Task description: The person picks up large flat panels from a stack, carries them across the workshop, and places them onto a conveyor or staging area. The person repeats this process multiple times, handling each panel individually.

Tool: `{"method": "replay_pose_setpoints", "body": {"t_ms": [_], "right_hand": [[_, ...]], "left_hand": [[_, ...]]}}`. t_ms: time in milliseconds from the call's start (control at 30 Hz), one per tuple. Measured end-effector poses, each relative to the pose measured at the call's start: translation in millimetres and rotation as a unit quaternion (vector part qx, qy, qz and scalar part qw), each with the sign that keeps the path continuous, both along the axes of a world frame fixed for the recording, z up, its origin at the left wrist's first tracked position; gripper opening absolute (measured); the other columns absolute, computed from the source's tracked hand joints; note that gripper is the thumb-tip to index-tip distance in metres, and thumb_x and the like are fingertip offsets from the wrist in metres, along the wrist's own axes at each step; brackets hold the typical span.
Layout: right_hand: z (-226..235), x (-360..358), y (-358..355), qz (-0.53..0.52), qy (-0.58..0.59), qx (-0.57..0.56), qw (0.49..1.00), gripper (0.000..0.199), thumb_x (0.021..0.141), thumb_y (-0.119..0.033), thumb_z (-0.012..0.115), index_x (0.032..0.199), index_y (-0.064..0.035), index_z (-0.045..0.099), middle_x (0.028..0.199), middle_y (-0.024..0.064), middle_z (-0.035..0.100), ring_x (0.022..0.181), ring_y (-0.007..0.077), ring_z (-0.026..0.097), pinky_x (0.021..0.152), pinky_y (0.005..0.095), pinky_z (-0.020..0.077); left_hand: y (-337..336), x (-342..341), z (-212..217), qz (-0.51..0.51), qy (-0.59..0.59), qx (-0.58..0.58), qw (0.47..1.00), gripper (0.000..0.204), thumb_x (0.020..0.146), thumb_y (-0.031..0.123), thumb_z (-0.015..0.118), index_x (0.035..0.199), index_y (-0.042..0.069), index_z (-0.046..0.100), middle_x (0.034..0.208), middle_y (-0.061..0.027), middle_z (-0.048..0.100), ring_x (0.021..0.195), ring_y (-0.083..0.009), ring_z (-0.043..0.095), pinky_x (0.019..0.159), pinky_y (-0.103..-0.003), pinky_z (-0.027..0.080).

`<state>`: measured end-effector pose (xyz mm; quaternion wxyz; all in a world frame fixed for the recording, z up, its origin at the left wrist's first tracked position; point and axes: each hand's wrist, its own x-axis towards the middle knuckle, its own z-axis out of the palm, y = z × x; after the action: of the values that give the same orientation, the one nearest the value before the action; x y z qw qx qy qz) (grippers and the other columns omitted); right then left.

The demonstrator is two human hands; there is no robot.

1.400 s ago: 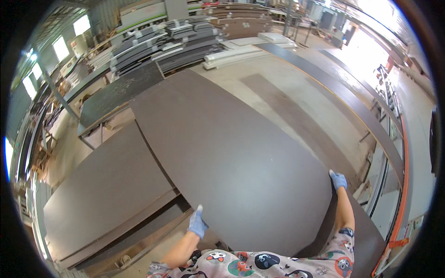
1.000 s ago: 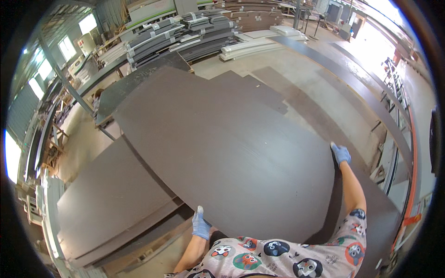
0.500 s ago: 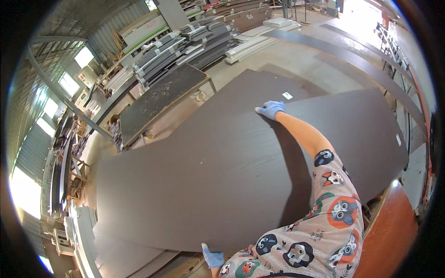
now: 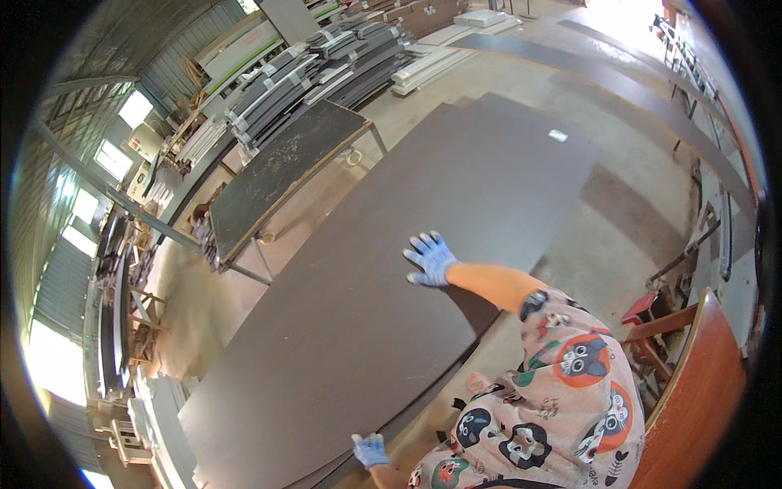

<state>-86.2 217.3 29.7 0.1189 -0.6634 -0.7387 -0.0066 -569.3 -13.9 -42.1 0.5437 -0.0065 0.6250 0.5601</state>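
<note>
A large dark brown panel (image 4: 326, 350), flat and smooth, lies nearly lined up over at least one similar sheet below. My right hand (image 4: 433, 261), in a blue glove with pale fingertips, rests on its upper face near the middle, fingers spread wide. At the near edge, my left hand (image 4: 371, 450), gloved alike, has its fingers curled at the panel's border; their undersides are hidden. A small white label (image 4: 558, 135) sits at the far end of the brown sheets. Along the near right side, the edges of the sheets show slightly apart.
A black-topped worktable (image 4: 285, 167) stands beyond the panel, left of centre. Behind it are stacks of wrapped grey boards (image 4: 326, 69). A long dark board (image 4: 586, 69) stretches across the far right. An orange-brown wooden board (image 4: 692, 391) rises close on my right.
The top panel has swung round from lying askew to nearly matching the sheet below. My right hand has moved nearer and left, its fingers now spread. My left hand stays by the near edge.
</note>
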Motion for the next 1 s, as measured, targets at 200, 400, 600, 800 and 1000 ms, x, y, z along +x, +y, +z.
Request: {"method": "replay_pose_setpoints", "body": {"t_ms": [200,400,600,800,1000], "right_hand": [[15.5,32.8,-70.1,-0.044,0.004,-0.096,0.994,0.068,0.086,-0.059,0.039,0.139,-0.0166,0.036,0.147,0.0154,0.026,0.137,0.0340,0.018,0.111,0.0507,0.0065],[-1.2,79.3,-120.3,-0.037,0.028,-0.053,0.997,0.063,0.084,-0.055,0.046,0.134,-0.0168,0.044,0.143,0.0149,0.034,0.134,0.0348,0.027,0.110,0.0501,0.0149],[0.4,267.7,-101.4,-0.342,0.323,-0.097,0.877,0.062,0.079,-0.045,0.058,0.128,-0.0082,0.049,0.133,0.0153,0.046,0.121,0.0289,0.046,0.102,0.0354,0.0361],[-26.1,591.0,-130.3,-0.427,0.851,0.184,0.244,0.082,0.067,-0.059,0.071,0.133,-0.0233,0.038,0.128,0.0062,0.043,0.099,0.0245,0.046,0.090,0.0499,0.0393],[-18.6,758.1,-129.5,-0.401,0.838,0.310,0.201,0.093,0.068,-0.066,0.063,0.142,-0.0242,0.025,0.148,0.0071,0.025,0.134,0.0248,0.028,0.102,0.0448,0.0310]], "left_hand": [[40.9,8.5,25.3,-0.035,0.088,-0.027,0.995,0.021,0.088,0.037,0.058,0.086,0.018,0.047,0.067,-0.0016,0.058,0.050,-0.0178,0.055,0.043,-0.034,0.048],[59.7,108.3,40.8,-0.217,0.215,0.063,0.950,0.016,0.086,0.023,0.062,0.087,0.015,0.048,0.068,-0.0024,0.056,0.053,-0.0150,0.054,0.044,-0.029,0.046],[132.1,286.5,70.7,-0.348,0.622,0.263,0.650,0.025,0.077,0.014,0.069,0.096,0.007,0.054,0.092,-0.0084,0.058,0.087,-0.0240,0.059,0.078,-0.033,0.048],[197.9,490.8,67.4,-0.426,0.708,0.291,0.483,0.049,0.072,0.034,0.071,0.114,0.014,0.056,0.128,-0.0147,0.048,0.122,-0.0362,0.039,0.104,-0.047,0.030],[212.7,615.1,63.5,-0.417,0.745,0.173,0.490,0.055,0.073,0.044,0.067,0.119,0.017,0.052,0.139,-0.0155,0.037,0.130,-0.0375,0.030,0.109,-0.054,0.015]]}}
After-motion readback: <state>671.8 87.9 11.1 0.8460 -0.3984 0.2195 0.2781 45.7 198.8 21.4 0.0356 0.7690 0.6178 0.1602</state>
